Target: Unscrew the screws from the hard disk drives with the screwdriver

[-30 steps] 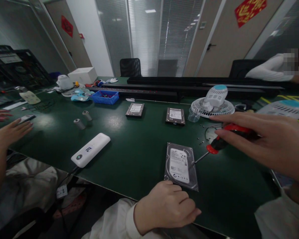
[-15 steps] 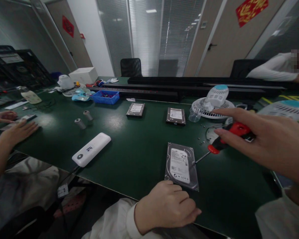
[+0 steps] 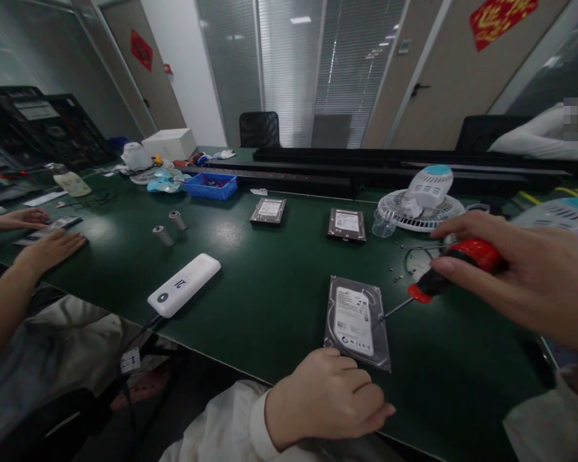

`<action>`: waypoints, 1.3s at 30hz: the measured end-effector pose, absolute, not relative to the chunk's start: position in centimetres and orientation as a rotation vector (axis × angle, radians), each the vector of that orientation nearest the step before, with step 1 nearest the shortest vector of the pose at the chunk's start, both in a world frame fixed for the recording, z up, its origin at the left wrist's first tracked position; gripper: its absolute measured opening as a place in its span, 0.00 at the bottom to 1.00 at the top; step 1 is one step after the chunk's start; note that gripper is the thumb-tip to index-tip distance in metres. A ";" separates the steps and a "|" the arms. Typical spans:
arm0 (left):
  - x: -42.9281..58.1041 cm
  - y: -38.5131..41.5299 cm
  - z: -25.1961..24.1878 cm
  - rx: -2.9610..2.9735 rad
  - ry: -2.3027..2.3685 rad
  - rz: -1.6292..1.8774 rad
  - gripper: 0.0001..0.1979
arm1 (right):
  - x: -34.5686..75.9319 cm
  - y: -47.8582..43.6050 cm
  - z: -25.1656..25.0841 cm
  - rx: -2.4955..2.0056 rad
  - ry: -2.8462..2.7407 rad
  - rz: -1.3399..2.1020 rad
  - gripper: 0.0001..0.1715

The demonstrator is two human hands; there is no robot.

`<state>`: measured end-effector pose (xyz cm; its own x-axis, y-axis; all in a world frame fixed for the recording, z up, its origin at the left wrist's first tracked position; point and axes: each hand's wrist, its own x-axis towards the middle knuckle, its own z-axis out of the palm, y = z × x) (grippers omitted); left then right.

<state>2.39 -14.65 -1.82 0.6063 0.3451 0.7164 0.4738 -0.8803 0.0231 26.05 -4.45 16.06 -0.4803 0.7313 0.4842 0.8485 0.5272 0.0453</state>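
A grey hard drive (image 3: 356, 319) with a white label lies flat near the front edge of the green table (image 3: 250, 282). My left hand (image 3: 330, 398) is curled at the drive's near end, fingers closed against its edge. My right hand (image 3: 520, 273) grips a screwdriver (image 3: 443, 273) with a red and black handle. Its thin shaft slants down to the left, and the tip rests at the drive's right edge.
Two more hard drives (image 3: 268, 210) (image 3: 347, 224) lie further back. A white power bank (image 3: 183, 285), two metal cylinders (image 3: 169, 228), a blue tray (image 3: 209, 187), a dismantled white fan (image 3: 421, 199) and small screws (image 3: 399, 274) are around. Another person's hands (image 3: 48, 247) rest at the left.
My head has turned slightly, shifting the scene to the right. My right hand's fingers have curled closer round the screwdriver handle. The drive and my left hand stay put.
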 end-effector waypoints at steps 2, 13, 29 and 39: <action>2.4 -14.6 -1.9 -2.667 -0.689 -1.116 0.20 | 26.2 -4.4 16.1 -1.431 -2.307 -0.395 0.49; 2.3 -14.7 -1.5 -2.674 -0.701 -1.100 0.20 | 26.1 -5.2 16.9 -0.909 -2.431 -0.382 0.15; 2.3 -14.8 -1.4 -2.681 -0.726 -1.129 0.22 | 25.4 -5.5 16.5 -0.961 -2.398 -0.398 0.25; 2.2 -14.9 -1.6 -2.713 -0.735 -1.042 0.20 | 25.5 -5.7 16.9 -1.042 -2.443 -0.345 0.27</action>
